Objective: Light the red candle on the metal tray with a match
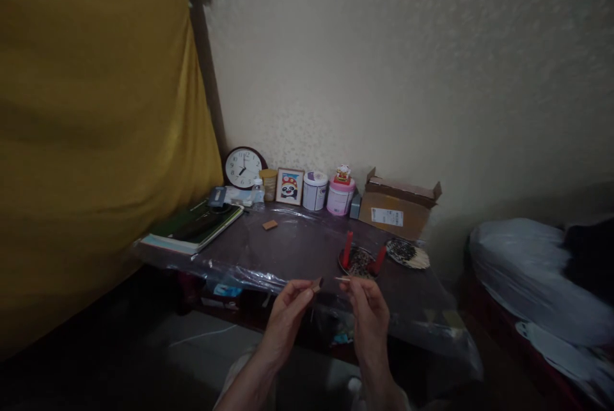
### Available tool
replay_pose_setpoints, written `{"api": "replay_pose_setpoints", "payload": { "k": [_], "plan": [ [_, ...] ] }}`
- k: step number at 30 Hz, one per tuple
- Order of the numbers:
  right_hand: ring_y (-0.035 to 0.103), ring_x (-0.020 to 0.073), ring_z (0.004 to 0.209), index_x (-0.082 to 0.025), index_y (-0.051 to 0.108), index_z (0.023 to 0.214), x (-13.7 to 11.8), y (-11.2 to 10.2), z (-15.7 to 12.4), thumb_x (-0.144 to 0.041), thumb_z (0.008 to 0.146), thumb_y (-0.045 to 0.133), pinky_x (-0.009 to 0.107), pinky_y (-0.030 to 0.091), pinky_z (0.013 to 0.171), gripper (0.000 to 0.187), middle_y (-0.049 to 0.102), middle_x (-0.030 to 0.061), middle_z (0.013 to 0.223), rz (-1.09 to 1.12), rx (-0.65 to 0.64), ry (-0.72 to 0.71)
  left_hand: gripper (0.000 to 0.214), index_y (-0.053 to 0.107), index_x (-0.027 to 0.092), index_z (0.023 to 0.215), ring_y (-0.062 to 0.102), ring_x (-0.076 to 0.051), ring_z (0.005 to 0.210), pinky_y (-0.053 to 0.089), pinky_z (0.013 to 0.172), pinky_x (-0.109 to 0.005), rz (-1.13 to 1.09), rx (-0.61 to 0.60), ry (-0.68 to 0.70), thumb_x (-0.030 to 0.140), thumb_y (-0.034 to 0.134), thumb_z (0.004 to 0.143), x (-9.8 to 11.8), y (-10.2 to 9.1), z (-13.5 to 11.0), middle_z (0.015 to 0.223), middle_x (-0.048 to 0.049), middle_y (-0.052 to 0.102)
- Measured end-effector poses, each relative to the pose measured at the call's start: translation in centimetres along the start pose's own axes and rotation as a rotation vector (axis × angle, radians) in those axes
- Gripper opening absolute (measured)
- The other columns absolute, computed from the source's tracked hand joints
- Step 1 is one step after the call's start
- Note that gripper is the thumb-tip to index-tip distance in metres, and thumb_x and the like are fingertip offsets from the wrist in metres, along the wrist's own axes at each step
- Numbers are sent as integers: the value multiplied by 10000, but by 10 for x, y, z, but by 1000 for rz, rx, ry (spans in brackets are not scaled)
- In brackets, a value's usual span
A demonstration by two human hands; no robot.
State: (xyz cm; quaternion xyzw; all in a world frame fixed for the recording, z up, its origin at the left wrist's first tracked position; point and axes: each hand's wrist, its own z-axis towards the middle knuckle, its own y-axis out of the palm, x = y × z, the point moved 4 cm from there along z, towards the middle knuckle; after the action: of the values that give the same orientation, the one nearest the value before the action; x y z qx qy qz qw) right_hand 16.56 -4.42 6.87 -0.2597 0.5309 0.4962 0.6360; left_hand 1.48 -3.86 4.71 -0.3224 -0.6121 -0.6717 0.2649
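My left hand (290, 309) pinches a small brown matchbox piece (317, 286) with a dark side, held over the table's front edge. Close to its right, my right hand (368, 309) is closed on a thin pale matchstick (341, 279), which points left toward the matchbox piece. The two are apart by a small gap. Just beyond my right hand stands a dish (341, 264) of dark, seed-like bits. It holds an upright red candle (348, 250) and a second red candle (380, 260), which leans right.
Right of the candles lies a plate (407, 254) with black bits and pale sticks. A small brown piece (269, 225) lies mid-table. Along the wall stand a clock (244, 167), a panda picture (290, 187), tins (315, 192) and a cardboard box (398, 209). Books (194, 229) lie left.
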Motion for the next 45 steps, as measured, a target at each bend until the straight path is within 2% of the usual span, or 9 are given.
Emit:
{"api": "replay_pose_setpoints", "payload": {
  "k": [4, 10, 15, 18, 21, 25, 28, 34, 45],
  "plan": [
    [629, 170, 801, -191, 617, 785, 0, 1, -8, -299, 784, 594, 312, 477, 782, 110, 678, 30, 831, -205, 7, -214, 183, 640, 167, 835, 628, -174, 825, 418, 798, -284, -13, 9, 8, 271, 683, 691, -1, 1, 0, 862, -53, 713],
    [637, 162, 842, -212, 631, 832, 2, 10, -11, -216, 820, 541, 293, 497, 760, 91, 682, 35, 870, -425, -157, -524, 151, 631, 169, 841, 615, -151, 836, 412, 804, -265, -22, 11, 10, 231, 672, 709, -5, 2, 0, 870, -41, 706],
    [637, 162, 830, -216, 627, 854, -25, 4, -19, -180, 819, 540, 307, 500, 765, 100, 680, 36, 881, -488, -70, -630, 147, 630, 165, 817, 611, -129, 771, 420, 751, -238, -14, 61, -12, 236, 683, 699, -6, -3, 4, 823, -32, 705],
    [638, 163, 849, -225, 642, 856, -21, 6, -18, -171, 819, 536, 304, 499, 766, 125, 689, 38, 910, -528, -163, -696, 146, 636, 163, 816, 611, -132, 785, 418, 770, -240, -12, 60, -10, 230, 685, 695, -5, -2, 5, 822, -36, 705],
    [647, 166, 810, -215, 648, 836, 8, 6, -2, -236, 840, 498, 301, 497, 753, 151, 700, 41, 858, -621, -269, -679, 141, 640, 165, 838, 612, -148, 845, 413, 823, -265, -36, 15, 16, 229, 665, 715, -3, 2, 4, 871, -47, 702],
    [639, 172, 770, -198, 627, 815, 38, -13, 25, -336, 837, 492, 296, 490, 716, 194, 687, 42, 810, -589, -33, -389, 137, 644, 163, 829, 612, -161, 876, 404, 853, -281, -28, 20, 17, 232, 667, 713, -4, -1, 4, 880, -56, 703],
    [630, 179, 799, -199, 616, 789, 33, -18, 26, -355, 805, 540, 312, 479, 754, 174, 680, 38, 821, -456, 24, -291, 135, 643, 163, 822, 613, -160, 871, 402, 846, -278, -19, 36, 9, 238, 668, 713, -8, -6, 5, 872, -55, 705],
    [630, 177, 830, -200, 602, 793, 13, -7, 5, -310, 795, 570, 329, 475, 791, 115, 675, 32, 846, -308, -15, -341, 149, 634, 160, 834, 615, -155, 818, 411, 793, -273, -36, 35, -17, 238, 670, 712, -15, -5, 6, 859, -58, 705],
    [639, 154, 810, -214, 612, 823, -12, 3, -16, -178, 809, 558, 288, 496, 750, 67, 679, 25, 848, -451, -90, -624, 161, 642, 159, 793, 611, -158, 799, 422, 772, -269, -60, 56, -27, 254, 699, 676, -17, -2, 6, 817, -49, 698]
  ]
}}
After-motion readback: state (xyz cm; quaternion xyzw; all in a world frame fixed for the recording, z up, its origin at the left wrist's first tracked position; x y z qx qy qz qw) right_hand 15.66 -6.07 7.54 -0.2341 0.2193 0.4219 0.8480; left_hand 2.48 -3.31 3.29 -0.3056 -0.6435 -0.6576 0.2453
